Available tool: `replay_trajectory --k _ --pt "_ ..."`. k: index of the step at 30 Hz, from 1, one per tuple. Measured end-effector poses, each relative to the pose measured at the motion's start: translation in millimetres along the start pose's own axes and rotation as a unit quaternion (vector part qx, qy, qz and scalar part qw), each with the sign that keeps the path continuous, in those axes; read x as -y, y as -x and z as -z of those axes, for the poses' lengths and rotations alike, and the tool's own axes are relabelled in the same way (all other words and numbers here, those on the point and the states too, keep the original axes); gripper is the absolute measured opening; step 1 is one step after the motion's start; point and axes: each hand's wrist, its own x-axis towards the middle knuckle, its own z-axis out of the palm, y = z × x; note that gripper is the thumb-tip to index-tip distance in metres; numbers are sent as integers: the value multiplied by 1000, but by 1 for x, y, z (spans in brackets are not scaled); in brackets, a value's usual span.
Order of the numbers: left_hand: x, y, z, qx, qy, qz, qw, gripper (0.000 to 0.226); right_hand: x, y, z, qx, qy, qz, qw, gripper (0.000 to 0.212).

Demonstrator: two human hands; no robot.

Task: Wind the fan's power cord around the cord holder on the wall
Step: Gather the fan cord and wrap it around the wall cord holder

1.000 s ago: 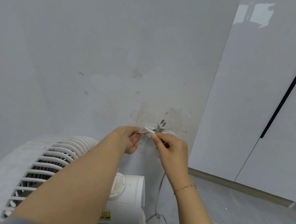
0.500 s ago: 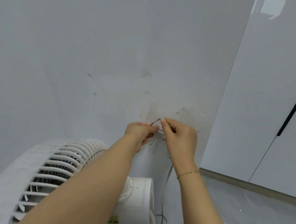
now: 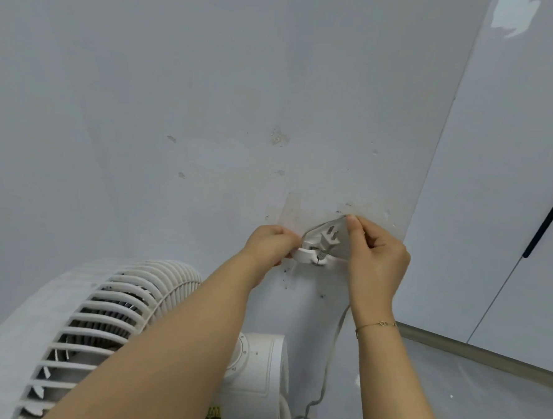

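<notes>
The cord holder [image 3: 311, 256] sits on the wall [image 3: 210, 108], with the plug [image 3: 328, 240] directly above it and touching it; the left hand [image 3: 271, 246] lies at the holder's left end and the right hand [image 3: 375, 260] to its right, fingertips [image 3: 352, 222] at the power cord [image 3: 333, 352] where it loops over the plug. From beneath the right hand the cord hangs down along the wall toward the floor [image 3: 499, 401]. The fan [image 3: 106, 322] stands below and left of the holder, in front of the wall, partly behind the left forearm, and a cabinet panel [image 3: 512, 191] meets the wall on the right.
</notes>
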Motion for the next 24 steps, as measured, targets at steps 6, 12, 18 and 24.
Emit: replay_trajectory --k 6,12,18,24 --pt "9 -1 -6 8 -133 -98 986 41 -4 6 20 -27 -36 -52 998 15" --pt "9 -4 -9 4 -148 -149 978 29 -27 16 36 -27 -60 -142 988 12" --pt "12 -8 -8 11 -139 -163 977 27 -47 38 40 -21 -132 -328 935 20" --pt "11 -11 -8 17 -133 -154 979 26 -69 59 22 92 -175 -480 855 19"
